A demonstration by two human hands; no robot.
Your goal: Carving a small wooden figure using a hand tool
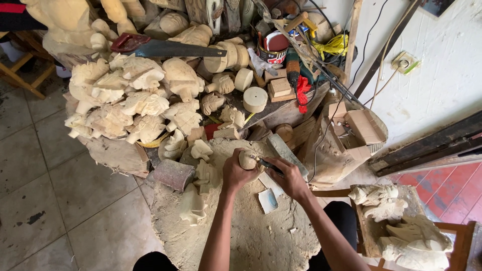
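One small pale wooden carving (247, 159)

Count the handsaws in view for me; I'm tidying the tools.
1. A handsaw with a red handle lies on top of the pile of carved wood pieces. Others may be hidden in the clutter.

Raw pale wood, sawdust, a little steel

The small pale wooden carving (247, 159) looks matt and unsanded; the round work block (241, 231) is rough, sawdust-coated; the red-handled handsaw (165, 47) has a dull metal blade; the dark tool (270, 165) is possibly steel.
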